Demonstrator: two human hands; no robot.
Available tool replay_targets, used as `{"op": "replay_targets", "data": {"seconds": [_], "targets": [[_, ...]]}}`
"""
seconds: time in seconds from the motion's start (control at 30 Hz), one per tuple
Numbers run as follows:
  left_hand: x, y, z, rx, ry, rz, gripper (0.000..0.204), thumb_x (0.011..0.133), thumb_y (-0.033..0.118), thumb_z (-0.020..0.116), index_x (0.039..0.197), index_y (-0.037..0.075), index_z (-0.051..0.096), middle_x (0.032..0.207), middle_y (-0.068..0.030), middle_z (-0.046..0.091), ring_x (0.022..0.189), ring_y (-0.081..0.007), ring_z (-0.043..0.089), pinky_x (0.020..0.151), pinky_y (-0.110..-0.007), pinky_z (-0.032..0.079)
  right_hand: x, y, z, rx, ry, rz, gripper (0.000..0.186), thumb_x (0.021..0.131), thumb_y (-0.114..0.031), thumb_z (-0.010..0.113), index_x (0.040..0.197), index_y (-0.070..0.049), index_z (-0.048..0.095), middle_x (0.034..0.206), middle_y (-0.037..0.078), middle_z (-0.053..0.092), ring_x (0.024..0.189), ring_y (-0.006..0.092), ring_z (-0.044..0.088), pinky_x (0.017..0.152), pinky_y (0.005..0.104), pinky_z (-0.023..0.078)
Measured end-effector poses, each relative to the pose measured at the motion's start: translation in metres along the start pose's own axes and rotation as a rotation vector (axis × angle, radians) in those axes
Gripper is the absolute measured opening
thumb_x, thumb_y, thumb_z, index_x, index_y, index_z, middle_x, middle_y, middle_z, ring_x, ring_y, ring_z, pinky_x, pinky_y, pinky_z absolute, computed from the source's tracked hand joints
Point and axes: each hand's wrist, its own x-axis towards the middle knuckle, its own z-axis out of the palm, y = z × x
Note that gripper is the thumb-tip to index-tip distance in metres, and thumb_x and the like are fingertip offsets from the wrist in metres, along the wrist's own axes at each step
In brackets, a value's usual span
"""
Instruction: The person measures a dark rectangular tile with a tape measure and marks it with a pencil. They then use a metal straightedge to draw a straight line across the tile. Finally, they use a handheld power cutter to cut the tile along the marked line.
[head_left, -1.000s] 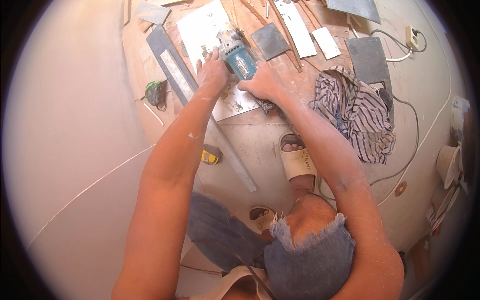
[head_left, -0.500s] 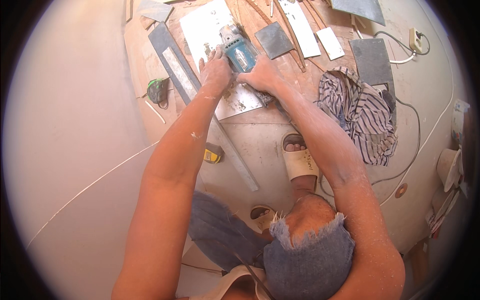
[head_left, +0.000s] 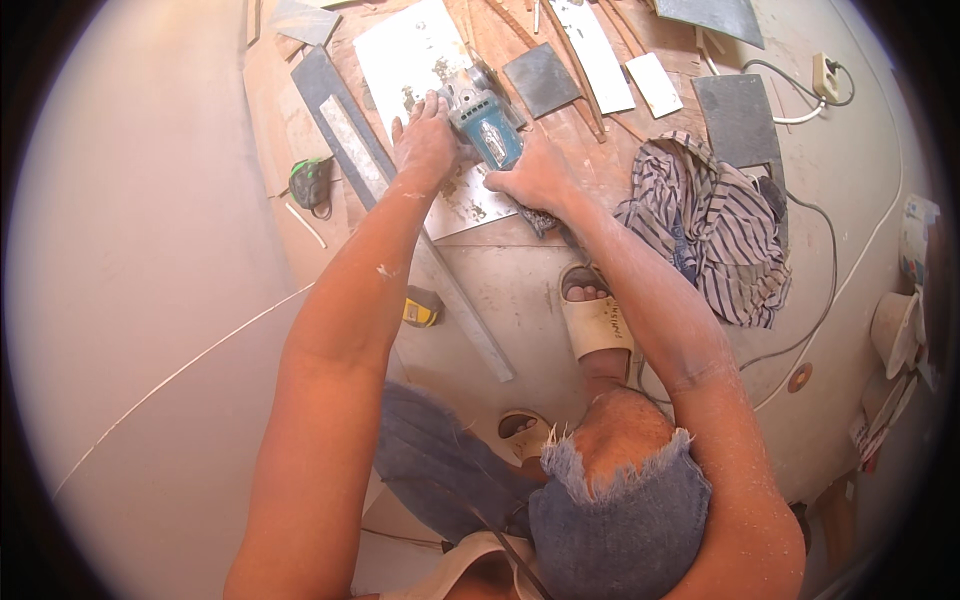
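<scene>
A teal angle grinder (head_left: 492, 132) lies over a white tile (head_left: 408, 48), its metal head pointing away from me. My right hand (head_left: 540, 178) is closed around the grinder's body from the right. Beside the grinder, my left hand (head_left: 425, 148) rests on the tile with its fingers stretched forward and somewhat apart. Its fingertips come close to the grinder's head; whether they touch it I cannot tell. Dark crumbs and smudges are scattered on the tile. The grinder's disc is hard to make out.
Left of the tile lie a dark strip (head_left: 325, 85), a metal straightedge (head_left: 455, 300), a green-black tape measure (head_left: 310, 184) and a yellow one (head_left: 422, 307). Cut grey pieces (head_left: 542, 78), white pieces (head_left: 655, 85), a striped cloth (head_left: 710, 230), cables and a socket block (head_left: 826, 78) lie rightward.
The grinder has shifted slightly nearer and to the right across the tile, along with my right hand. My left hand keeps its place on the tile. The whole view has drifted a little.
</scene>
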Motion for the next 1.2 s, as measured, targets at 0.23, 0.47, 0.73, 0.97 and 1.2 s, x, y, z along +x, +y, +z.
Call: {"op": "replay_targets", "data": {"seconds": [0.23, 0.47, 0.73, 0.97, 1.2], "targets": [[-0.002, 0.001, 0.001, 0.017, 0.036, 0.023, 0.099, 0.074, 0.041, 0.084, 0.154, 0.011, 0.035, 0.165, -0.0036, 0.025, 0.150, -0.0229, 0.026, 0.122, -0.050, 0.022, -0.012, 0.003, -0.002, 0.018, -0.008, 0.011, 0.068, 0.065, -0.032, 0.078, 0.116, 0.009, 0.059, 0.107, 0.029, 0.067, 0.102, 0.0397, 0.067, 0.088, 0.0418, 0.053], [-0.003, 0.000, 0.001, 0.006, 0.065, 0.045, 0.091, 0.076, 0.032, 0.081, 0.152, 0.010, 0.037, 0.164, -0.0063, 0.027, 0.150, -0.0253, 0.028, 0.121, -0.051, 0.023, -0.028, 0.000, -0.007, -0.007, 0.029, 0.047, 0.062, 0.064, -0.033, 0.078, 0.106, 0.010, 0.062, 0.101, 0.030, 0.068, 0.097, 0.0415, 0.068, 0.085, 0.0427, 0.055], [-0.003, 0.000, 0.001, 0.049, 0.049, 0.032, 0.097, 0.074, 0.040, 0.084, 0.153, 0.011, 0.036, 0.164, -0.0038, 0.026, 0.150, -0.0235, 0.027, 0.122, -0.050, 0.022, -0.035, -0.001, -0.009, -0.027, -0.019, 0.099, 0.065, 0.066, -0.033, 0.076, 0.110, 0.011, 0.060, 0.103, 0.030, 0.068, 0.100, 0.0411, 0.067, 0.088, 0.0429, 0.054], [0.000, 0.000, 0.003, 0.064, 0.041, 0.020, 0.100, 0.073, 0.041, 0.085, 0.154, 0.012, 0.035, 0.164, -0.0031, 0.026, 0.150, -0.0222, 0.026, 0.122, -0.050, 0.022, -0.037, 0.008, -0.005, -0.016, -0.007, 0.072, 0.065, 0.066, -0.034, 0.076, 0.111, 0.010, 0.058, 0.104, 0.031, 0.067, 0.101, 0.0424, 0.066, 0.089, 0.0434, 0.053], [0.000, -0.001, 0.005, 0.070, 0.061, 0.032, 0.100, 0.072, 0.041, 0.086, 0.153, 0.011, 0.036, 0.164, -0.0045, 0.027, 0.150, -0.0234, 0.027, 0.122, -0.051, 0.023, -0.041, 0.008, -0.005, -0.023, -0.008, 0.084, 0.067, 0.066, -0.034, 0.077, 0.113, 0.010, 0.057, 0.104, 0.031, 0.067, 0.101, 0.0426, 0.067, 0.088, 0.0440, 0.053]]}}
